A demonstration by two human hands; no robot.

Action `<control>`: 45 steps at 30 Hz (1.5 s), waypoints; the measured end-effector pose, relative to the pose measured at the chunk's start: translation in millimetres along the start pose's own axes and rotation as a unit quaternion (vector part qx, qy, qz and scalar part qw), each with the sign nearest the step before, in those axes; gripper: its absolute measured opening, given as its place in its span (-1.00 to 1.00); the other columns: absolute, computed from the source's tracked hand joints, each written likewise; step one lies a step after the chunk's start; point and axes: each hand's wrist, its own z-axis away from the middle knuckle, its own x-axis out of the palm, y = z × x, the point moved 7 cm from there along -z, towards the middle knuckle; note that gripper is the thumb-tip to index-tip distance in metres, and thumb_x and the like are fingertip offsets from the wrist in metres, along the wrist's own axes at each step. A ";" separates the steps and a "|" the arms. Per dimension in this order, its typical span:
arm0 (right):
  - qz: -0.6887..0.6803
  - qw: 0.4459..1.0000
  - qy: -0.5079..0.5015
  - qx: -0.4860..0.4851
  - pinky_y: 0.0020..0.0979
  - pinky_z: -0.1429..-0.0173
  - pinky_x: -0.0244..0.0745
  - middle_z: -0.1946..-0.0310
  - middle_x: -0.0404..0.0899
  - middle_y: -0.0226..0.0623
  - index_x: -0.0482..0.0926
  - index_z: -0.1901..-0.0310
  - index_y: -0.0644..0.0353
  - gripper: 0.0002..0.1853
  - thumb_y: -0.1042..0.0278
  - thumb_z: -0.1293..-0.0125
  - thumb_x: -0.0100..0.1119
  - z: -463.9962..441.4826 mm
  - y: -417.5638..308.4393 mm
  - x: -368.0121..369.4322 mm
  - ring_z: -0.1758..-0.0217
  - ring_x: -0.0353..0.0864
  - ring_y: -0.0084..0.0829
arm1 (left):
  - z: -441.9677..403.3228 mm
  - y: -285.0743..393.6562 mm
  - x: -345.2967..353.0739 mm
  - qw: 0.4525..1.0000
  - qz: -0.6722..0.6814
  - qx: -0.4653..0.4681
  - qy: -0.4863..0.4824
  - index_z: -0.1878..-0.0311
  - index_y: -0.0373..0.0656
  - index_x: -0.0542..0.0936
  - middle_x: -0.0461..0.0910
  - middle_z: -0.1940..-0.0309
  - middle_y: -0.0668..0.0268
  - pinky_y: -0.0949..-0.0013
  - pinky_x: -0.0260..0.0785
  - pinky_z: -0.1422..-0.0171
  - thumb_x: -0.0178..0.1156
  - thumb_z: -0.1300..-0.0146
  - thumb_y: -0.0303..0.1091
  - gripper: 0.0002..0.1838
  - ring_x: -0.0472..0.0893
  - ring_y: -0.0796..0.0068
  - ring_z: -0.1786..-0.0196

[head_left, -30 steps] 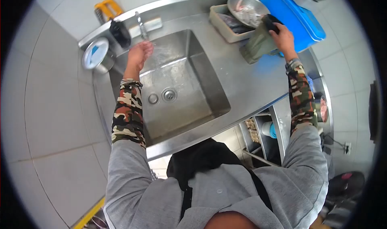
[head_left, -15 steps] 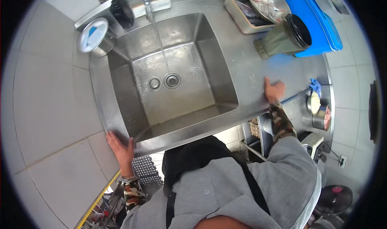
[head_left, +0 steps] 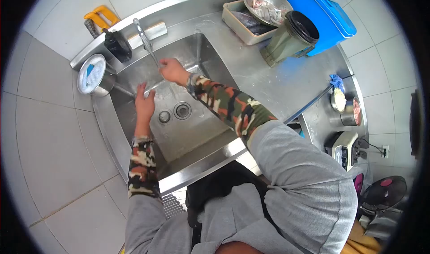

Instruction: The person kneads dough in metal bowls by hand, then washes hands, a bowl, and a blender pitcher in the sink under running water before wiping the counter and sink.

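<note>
Both my hands are over the steel sink. My right hand is at the water stream just below the faucet, fingers loosely bent and apart, holding nothing I can see. Lower and to the left, my left hand is raised above the basin with its thumb and fingers spread and nothing in it. Below the hands, the drain and a round metal disc show on the sink floor.
Left of the sink stand a metal pot and a dark bottle. On the right counter are a tub, a bowl of fish pieces, a blender jar and a blue cooler. A blender base sits farther right.
My right hand has left the counter on the right and come across to the running water. My left hand has lifted from the sink's front-left edge and moved over the basin.
</note>
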 end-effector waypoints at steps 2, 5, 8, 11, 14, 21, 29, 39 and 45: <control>-0.230 0.968 -0.020 0.102 -0.23 -0.28 0.38 0.04 0.59 0.10 0.53 -0.05 0.35 -0.52 0.10 -0.29 0.13 -8.7 -27.0 7.8 -0.12 0.54 -0.03 | -28.5 3.5 24.4 0.944 0.299 -0.136 -0.013 -0.38 -0.25 0.28 0.40 -0.28 0.10 0.23 0.26 -0.33 0.07 -0.41 -0.16 -0.43 0.43 0.26 -0.26; -0.256 0.955 -0.033 -0.146 -0.31 -0.07 0.53 0.17 0.64 -0.08 0.60 0.06 0.31 -0.74 0.35 -0.29 0.12 -47.5 -27.4 14.0 0.09 0.63 -0.23 | -63.5 12.6 53.5 0.795 0.581 -0.171 -0.037 -0.36 -0.20 0.30 0.44 -0.23 0.19 0.19 0.31 -0.27 -0.04 -0.46 -0.08 -0.47 0.47 0.26 -0.19; -0.179 0.967 -0.061 -0.169 -0.36 0.00 0.57 0.20 0.64 -0.16 0.60 0.09 0.31 -0.81 0.50 -0.30 0.10 -22.0 -87.7 1.5 0.10 0.63 -0.36 | -68.8 29.0 56.0 0.706 0.685 -0.172 -0.051 -0.32 -0.18 0.32 0.46 -0.19 0.21 0.15 0.32 -0.27 -0.13 -0.49 -0.06 -0.50 0.48 0.22 -0.16; -0.157 0.974 -0.079 0.140 -0.35 -0.04 0.54 0.19 0.64 -0.17 0.61 0.06 0.31 -0.78 0.47 -0.29 0.15 12.0 -59.5 -31.4 0.04 0.60 -0.40 | -66.1 27.5 57.4 0.762 0.599 -0.236 -0.071 -0.31 -0.21 0.32 0.47 -0.16 0.17 0.13 0.33 -0.26 -0.15 -0.49 -0.09 -0.52 0.48 0.20 -0.16; 0.095 0.988 0.115 -0.033 -0.35 -0.05 0.51 0.15 0.65 -0.16 0.61 0.00 0.26 -0.70 0.40 -0.23 0.22 61.6 -42.2 -110.4 0.08 0.61 -0.35 | -68.2 15.9 68.1 0.846 0.473 -0.227 -0.098 -0.34 -0.26 0.28 0.46 -0.17 0.10 0.16 0.37 -0.22 -0.10 -0.47 -0.15 -0.50 0.49 0.19 -0.16; 0.247 0.695 0.653 -0.171 -0.18 -0.29 0.28 -0.10 0.44 -0.01 0.47 -0.07 0.28 -0.55 0.11 -0.32 0.23 216.1 -57.5 -450.0 -0.15 0.43 -0.07 | -58.5 47.5 68.0 0.978 0.051 -0.016 -0.202 -0.24 -0.39 0.42 0.52 -0.15 0.11 0.29 0.35 -0.27 0.15 -0.33 -0.30 -0.52 0.54 0.32 -0.15; -0.154 0.818 0.539 0.130 -0.11 0.27 0.35 0.63 0.40 -0.32 0.50 0.57 0.25 -0.24 -0.42 -0.35 -0.14 186.9 11.1 -523.6 0.49 0.41 -0.31 | -15.1 209.6 147.3 0.938 -0.062 0.222 -0.259 -0.20 -0.36 0.47 0.55 -0.12 -0.01 0.24 0.34 -0.28 0.22 -0.24 -0.33 -0.51 0.54 0.12 -0.18; -0.088 0.806 0.534 0.240 0.07 -0.01 0.33 0.39 0.53 0.41 0.56 0.50 0.50 -0.10 -0.38 -0.40 -0.33 217.0 31.2 -443.9 0.13 0.50 0.37 | 61.3 389.9 204.3 0.804 -0.153 0.568 -0.085 -0.28 -0.31 0.36 0.37 -0.27 -0.07 0.05 0.16 -0.42 0.25 -0.14 -0.34 -0.38 0.35 -0.09 -0.32; -0.066 0.890 0.422 0.163 -0.03 0.18 0.39 0.66 0.47 0.18 0.56 0.57 0.49 -0.09 -0.43 -0.36 -0.24 243.2 -10.1 -403.0 0.48 0.53 0.08 | 89.7 410.4 221.2 0.741 -0.251 0.617 -0.089 -0.22 -0.27 0.39 0.42 -0.21 0.03 -0.19 -0.13 -0.51 0.30 -0.13 -0.24 -0.40 0.36 -0.05 -0.29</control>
